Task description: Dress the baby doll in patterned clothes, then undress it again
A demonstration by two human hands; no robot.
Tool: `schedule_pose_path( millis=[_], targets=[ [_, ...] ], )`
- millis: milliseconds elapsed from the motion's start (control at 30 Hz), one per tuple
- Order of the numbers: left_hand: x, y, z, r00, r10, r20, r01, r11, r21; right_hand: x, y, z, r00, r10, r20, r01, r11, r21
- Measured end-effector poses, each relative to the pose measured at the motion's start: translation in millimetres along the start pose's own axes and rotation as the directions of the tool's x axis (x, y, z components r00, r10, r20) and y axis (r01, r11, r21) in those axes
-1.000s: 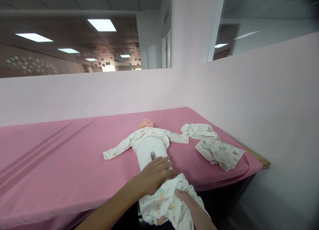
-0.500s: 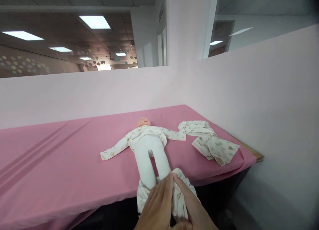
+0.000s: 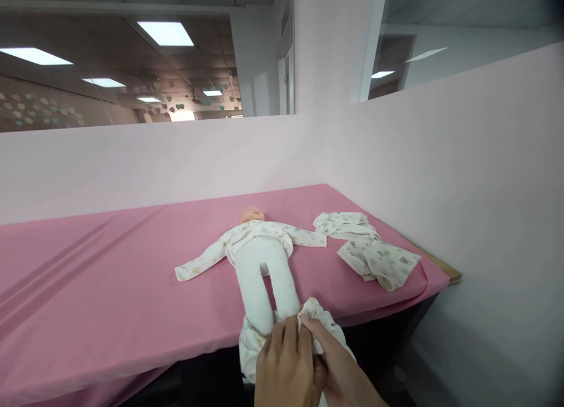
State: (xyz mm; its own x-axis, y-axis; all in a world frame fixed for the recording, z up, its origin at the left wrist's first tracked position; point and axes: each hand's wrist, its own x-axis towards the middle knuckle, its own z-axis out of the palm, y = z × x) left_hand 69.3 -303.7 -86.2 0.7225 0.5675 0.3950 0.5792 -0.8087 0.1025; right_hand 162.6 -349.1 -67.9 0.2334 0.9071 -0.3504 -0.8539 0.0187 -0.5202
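Observation:
A baby doll point(image 3: 262, 263) lies on its back at the table's front edge, head away from me. It wears a white long-sleeved top point(image 3: 207, 260) with small prints, its sleeves spread to both sides. White printed baby pants point(image 3: 251, 348) are bunched around the lower ends of its white legs and hang past the edge. My left hand point(image 3: 286, 360) is closed on the pants by the doll's foot, fingers bent. Touching it, my right hand point(image 3: 343, 360) pinches the same cloth between thumb and fingers. Both hands hide the foot on the right and part of the pants.
A pink cloth point(image 3: 110, 289) covers the table. To the right lie crumpled white printed baby clothes point(image 3: 374, 248). White walls point(image 3: 476, 178) with windows meet behind the table, and a wooden board edge point(image 3: 453, 273) shows at its right corner.
My left hand's fingers have gone from stretched out to curled over the cloth, and it has moved slightly nearer me. My right thumb has bent onto the pants. The doll lies as before.

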Motion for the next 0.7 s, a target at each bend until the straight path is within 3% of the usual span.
schedule_pose_path(
  millis=[133,233,367,500,700],
  targets=[
    [5,-11,-7.6,0.989,0.13,0.066,-0.122,0.987,-0.105,3,2,-4,0.993,0.073,0.088,-0.078,0.996,0.048],
    [9,-18,-21.6,0.982,0.138,0.129,-0.103,0.965,-0.243,5,5,-2,0.991,0.086,0.104,-0.095,0.991,0.093],
    [14,-20,-39.8,0.976,0.011,0.217,0.082,0.907,-0.414,8,8,3,0.985,0.083,0.153,-0.103,0.986,0.129],
    [17,-20,-54.2,0.929,-0.125,0.349,0.302,0.801,-0.517,10,8,5,0.984,0.116,0.134,-0.14,0.973,0.184],
    [17,-19,-57.0,0.92,-0.15,0.362,0.35,0.729,-0.588,5,5,6,0.968,0.199,0.153,-0.22,0.966,0.136]
  ],
)
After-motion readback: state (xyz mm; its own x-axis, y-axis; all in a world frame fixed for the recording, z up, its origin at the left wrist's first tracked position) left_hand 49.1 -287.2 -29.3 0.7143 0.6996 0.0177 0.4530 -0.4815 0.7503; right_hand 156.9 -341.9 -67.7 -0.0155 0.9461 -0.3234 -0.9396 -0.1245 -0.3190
